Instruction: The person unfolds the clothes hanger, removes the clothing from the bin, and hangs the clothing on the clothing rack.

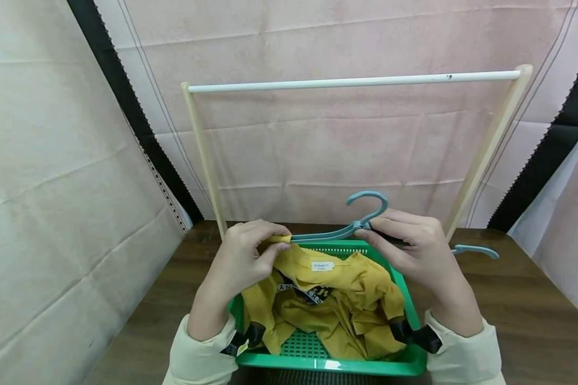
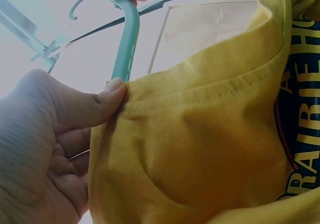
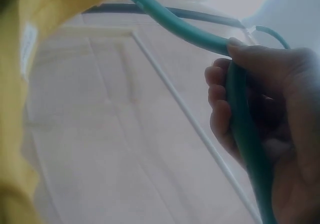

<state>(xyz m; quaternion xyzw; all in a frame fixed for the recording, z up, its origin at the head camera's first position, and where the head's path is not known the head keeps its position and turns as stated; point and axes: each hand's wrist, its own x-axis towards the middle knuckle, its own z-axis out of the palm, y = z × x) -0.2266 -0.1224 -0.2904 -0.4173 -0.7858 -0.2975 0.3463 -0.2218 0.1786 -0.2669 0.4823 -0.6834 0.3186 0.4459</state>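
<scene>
A yellow shirt [image 1: 347, 321] with a dark printed patch and a white neck label hangs crumpled over a green basket [image 1: 318, 364]. My left hand [image 1: 243, 259] pinches the shirt at its left shoulder, where one arm of a blue-green hanger [image 1: 325, 236] goes in under the fabric. My right hand [image 1: 414, 248] grips the hanger near the base of its hook. In the left wrist view the thumb of my left hand [image 2: 60, 119] presses the shirt's edge [image 2: 190, 114] against the hanger arm [image 2: 127, 43]. In the right wrist view the fingers of my right hand [image 3: 270, 98] curl round the hanger [image 3: 245, 119].
Behind the basket stands a rack with a white bar [image 1: 356, 83] and cream side posts. Another blue hanger hook [image 1: 477, 249] shows on the brown table [image 1: 491, 305] to the right of my right hand. Pale fabric walls [image 1: 342, 155] with black strips surround the table.
</scene>
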